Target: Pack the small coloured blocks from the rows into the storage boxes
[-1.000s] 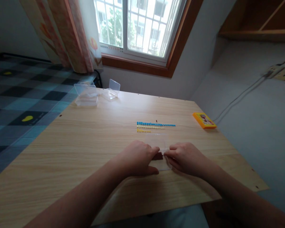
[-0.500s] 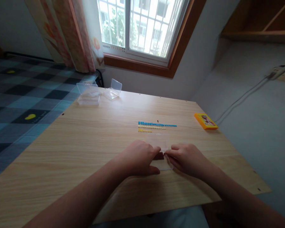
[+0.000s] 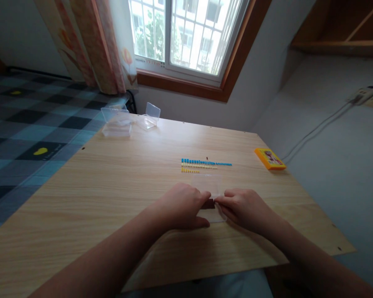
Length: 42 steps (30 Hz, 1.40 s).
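A clear plastic box (image 3: 207, 184) lies on the wooden table with its lid folded back, away from me. Inside it is a dark brown-red block of pieces (image 3: 208, 204). My left hand (image 3: 186, 207) rests at the box's left side, thumb and forefinger apart around the dark block, its other fingers partly hidden. My right hand (image 3: 244, 207) is closed at the box's right side, fingertips pinched at the block's right end; whatever they hold is too small to name. Beyond the box run rows of small blue pieces (image 3: 195, 161), cream pieces (image 3: 194, 165) and yellow pieces (image 3: 189, 170).
Two open clear boxes, one larger (image 3: 116, 130) and one smaller (image 3: 149, 122), stand at the table's back left. A yellow-orange box (image 3: 270, 159) lies near the right edge. A tiny dark piece (image 3: 207, 158) sits behind the blue row.
My right fingertips have shifted very slightly at the right end of the dark block. Otherwise the hands, box and rows look the same, with only a slight shift of the view.
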Each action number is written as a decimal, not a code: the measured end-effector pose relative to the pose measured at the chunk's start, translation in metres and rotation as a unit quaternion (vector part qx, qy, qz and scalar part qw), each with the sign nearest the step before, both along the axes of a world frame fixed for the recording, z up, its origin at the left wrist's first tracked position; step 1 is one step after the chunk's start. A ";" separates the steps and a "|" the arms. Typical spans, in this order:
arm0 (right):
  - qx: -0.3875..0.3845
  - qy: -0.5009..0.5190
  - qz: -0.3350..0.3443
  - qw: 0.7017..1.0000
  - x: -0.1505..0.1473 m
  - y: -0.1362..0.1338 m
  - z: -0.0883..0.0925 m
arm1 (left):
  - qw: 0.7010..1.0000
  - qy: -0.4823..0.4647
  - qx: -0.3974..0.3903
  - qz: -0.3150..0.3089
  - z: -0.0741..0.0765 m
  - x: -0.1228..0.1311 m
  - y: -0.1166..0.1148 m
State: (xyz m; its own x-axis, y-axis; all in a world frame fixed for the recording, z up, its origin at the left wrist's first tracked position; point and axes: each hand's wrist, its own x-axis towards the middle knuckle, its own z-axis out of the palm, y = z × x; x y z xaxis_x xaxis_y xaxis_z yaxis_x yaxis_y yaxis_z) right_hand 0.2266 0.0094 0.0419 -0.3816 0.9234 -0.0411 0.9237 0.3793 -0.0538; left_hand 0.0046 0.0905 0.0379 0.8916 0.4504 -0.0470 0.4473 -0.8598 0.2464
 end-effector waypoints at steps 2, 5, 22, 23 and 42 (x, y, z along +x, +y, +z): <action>0.007 -0.001 -0.001 1.000 0.000 -0.001 -0.001 | 1.000 0.003 0.000 -0.001 0.001 0.000 0.000; 0.013 0.001 -0.006 1.000 -0.002 -0.001 -0.001 | 1.000 0.004 -0.002 0.001 0.001 0.001 0.000; -0.015 0.034 -0.025 0.999 -0.003 0.000 0.000 | 0.999 -0.004 0.008 -0.037 0.003 0.001 -0.002; -0.015 0.039 -0.025 0.999 -0.003 0.000 -0.001 | 0.999 -0.007 0.012 -0.051 0.004 0.001 -0.004; -0.003 0.086 -0.037 0.996 0.003 0.000 -0.010 | 0.996 0.030 0.010 -0.084 -0.003 0.013 -0.010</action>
